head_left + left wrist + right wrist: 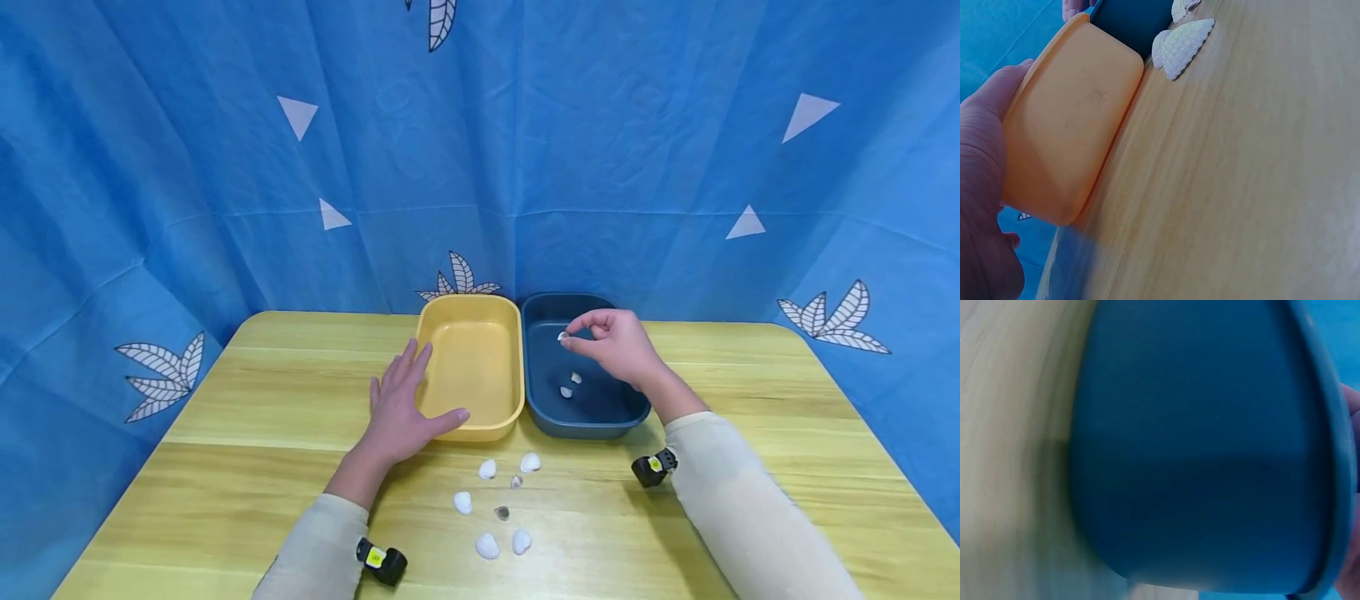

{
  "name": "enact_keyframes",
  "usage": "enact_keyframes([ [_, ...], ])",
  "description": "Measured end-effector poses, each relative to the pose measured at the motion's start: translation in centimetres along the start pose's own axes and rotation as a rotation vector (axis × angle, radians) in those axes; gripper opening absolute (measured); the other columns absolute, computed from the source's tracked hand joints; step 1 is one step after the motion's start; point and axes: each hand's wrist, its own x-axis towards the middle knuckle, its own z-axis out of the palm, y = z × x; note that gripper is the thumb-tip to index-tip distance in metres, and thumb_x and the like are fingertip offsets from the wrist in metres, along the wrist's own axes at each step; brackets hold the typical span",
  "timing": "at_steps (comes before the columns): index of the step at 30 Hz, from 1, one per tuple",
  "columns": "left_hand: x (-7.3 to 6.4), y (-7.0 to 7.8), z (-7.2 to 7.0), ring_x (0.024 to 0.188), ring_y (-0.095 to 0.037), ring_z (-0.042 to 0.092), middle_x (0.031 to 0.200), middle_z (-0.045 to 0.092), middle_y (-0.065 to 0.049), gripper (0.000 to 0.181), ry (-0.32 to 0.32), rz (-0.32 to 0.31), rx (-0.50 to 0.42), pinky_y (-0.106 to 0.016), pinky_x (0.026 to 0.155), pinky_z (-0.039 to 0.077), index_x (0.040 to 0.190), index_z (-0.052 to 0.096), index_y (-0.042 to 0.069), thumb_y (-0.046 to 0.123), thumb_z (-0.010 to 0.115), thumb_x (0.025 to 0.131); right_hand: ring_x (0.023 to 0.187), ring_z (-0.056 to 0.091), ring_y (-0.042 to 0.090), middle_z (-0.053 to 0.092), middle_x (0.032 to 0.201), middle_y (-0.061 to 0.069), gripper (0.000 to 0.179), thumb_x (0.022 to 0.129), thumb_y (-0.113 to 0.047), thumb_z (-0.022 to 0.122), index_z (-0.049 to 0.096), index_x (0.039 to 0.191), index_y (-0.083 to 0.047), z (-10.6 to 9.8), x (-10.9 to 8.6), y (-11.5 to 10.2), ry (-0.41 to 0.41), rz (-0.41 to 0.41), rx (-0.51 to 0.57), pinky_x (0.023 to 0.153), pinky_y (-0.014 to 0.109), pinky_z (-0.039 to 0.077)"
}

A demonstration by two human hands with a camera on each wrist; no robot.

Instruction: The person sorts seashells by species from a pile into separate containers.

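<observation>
1. we have the desk [262, 467] under everything; our view of it is partly blocked by the forearms.
2. side by side, the yellow tray [472, 367] and blue tray [581, 430] look like light, stiff, smooth plastic; we would lift either by its rim. the right arm covers some of the blue rim.
3. our left grip [397, 417] is spread wide, thumb over the yellow tray's near rim; we cannot tell how firmly it presses.
4. our right grip [618, 346] is narrow, pinching a small shell [562, 336] above the blue tray, whose blurred wall mostly hides it in the right wrist view.
5. we count seven loose shells [487, 546] on the desk; the left wrist view cuts one off.
6. we judge the small shell light, hard, brittle-edged, best pinched across opposite edges; fingertips hide part of it.
</observation>
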Motion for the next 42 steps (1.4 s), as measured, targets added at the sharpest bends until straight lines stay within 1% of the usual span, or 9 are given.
enact_keyframes([
  [3, 0.1, 0.0, 0.0, 0.149, -0.037, 0.009, 0.167, 0.006, -0.001, 0.111, 0.002, 0.000, 0.004, -0.066, 0.111, -0.005, 0.162, 0.020, 0.022, 0.072, 0.070, 0.076, 0.043, 0.029, 0.022, 0.028, 0.054, 0.000, 0.022, 0.087, -0.029, 0.080, 0.076, 0.099, -0.011, 0.3, 0.1, 0.3, 0.005, 0.018, 0.004, 0.044, 0.031, 0.024],
  [8, 0.1, 0.1, 0.0, 0.149, -0.037, 0.010, 0.167, 0.006, -0.001, 0.111, 0.001, 0.000, 0.011, -0.067, 0.111, -0.005, 0.162, 0.020, 0.022, 0.072, 0.070, 0.076, 0.044, 0.029, 0.021, 0.028, 0.054, 0.000, 0.021, 0.086, -0.028, 0.081, 0.076, 0.099, -0.011, 0.8, 0.3, 1.0, 0.016, 0.025, 0.021, 0.046, 0.031, 0.025],
  [11, 0.1, 0.2, 0.0, 0.149, -0.037, 0.010, 0.167, 0.006, -0.002, 0.111, -0.004, -0.004, 0.015, -0.067, 0.111, -0.004, 0.162, 0.020, 0.022, 0.072, 0.070, 0.076, 0.045, 0.027, 0.019, 0.028, 0.055, -0.001, 0.021, 0.086, -0.027, 0.081, 0.076, 0.098, -0.011, 1.1, 0.4, 1.5, 0.017, 0.031, 0.021, 0.046, 0.030, 0.024],
  [15, 0.0, 0.3, -0.1, 0.148, -0.039, 0.011, 0.167, 0.007, -0.004, 0.111, 0.000, 0.006, 0.018, -0.069, 0.110, -0.003, 0.161, 0.021, 0.020, 0.070, 0.071, 0.076, 0.046, 0.025, 0.017, 0.027, 0.055, -0.002, 0.019, 0.086, -0.024, 0.081, 0.076, 0.097, -0.009, 1.3, 0.4, 1.8, 0.026, 0.026, 0.024, 0.046, 0.029, 0.022],
  [21, 0.0, 0.2, 0.0, 0.148, -0.039, 0.012, 0.167, 0.007, -0.004, 0.111, 0.008, 0.015, 0.015, -0.069, 0.110, -0.003, 0.161, 0.022, 0.019, 0.069, 0.072, 0.076, 0.045, 0.025, 0.017, 0.027, 0.055, -0.002, 0.020, 0.086, -0.023, 0.081, 0.076, 0.098, -0.008, 1.4, 0.5, 1.6, 0.024, 0.032, 0.039, 0.046, 0.028, 0.022],
  [29, 0.0, 0.1, 0.1, 0.148, -0.039, 0.012, 0.167, 0.007, -0.002, 0.111, 0.016, 0.015, 0.016, -0.068, 0.110, -0.002, 0.161, 0.022, 0.020, 0.070, 0.071, 0.076, 0.045, 0.028, 0.018, 0.028, 0.056, 0.001, 0.029, 0.086, -0.020, 0.081, 0.074, 0.106, -0.001, 1.4, 0.5, 1.8, 0.011, 0.057, 0.015, 0.047, 0.030, 0.024],
  [35, 0.0, 0.0, 0.1, 0.148, -0.039, 0.011, 0.167, 0.007, -0.001, 0.110, 0.013, 0.012, 0.007, -0.068, 0.110, -0.003, 0.161, 0.022, 0.021, 0.071, 0.071, 0.076, 0.045, 0.028, 0.020, 0.028, 0.056, 0.002, 0.027, 0.087, -0.019, 0.081, 0.074, 0.105, -0.001, 1.3, 0.5, 1.7, 0.017, 0.052, 0.019, 0.046, 0.031, 0.024],
  [37, 0.0, 0.0, 0.1, 0.148, -0.038, 0.011, 0.167, 0.007, -0.001, 0.111, 0.011, 0.008, 0.008, -0.068, 0.110, -0.003, 0.161, 0.021, 0.022, 0.071, 0.071, 0.076, 0.045, 0.028, 0.021, 0.028, 0.056, 0.002, 0.024, 0.087, -0.019, 0.081, 0.074, 0.103, -0.003, 1.3, 0.3, 1.5, 0.023, 0.047, 0.020, 0.046, 0.032, 0.025],
  [42, 0.0, 0.0, 0.1, 0.149, -0.037, 0.010, 0.167, 0.006, -0.001, 0.111, 0.008, 0.005, 0.011, -0.068, 0.110, -0.004, 0.161, 0.021, 0.022, 0.072, 0.070, 0.076, 0.043, 0.029, 0.021, 0.028, 0.054, 0.000, 0.020, 0.086, -0.020, 0.081, 0.075, 0.100, -0.008, 1.4, -0.3, 0.5, 0.020, 0.003, 0.043, 0.045, 0.031, 0.027],
])
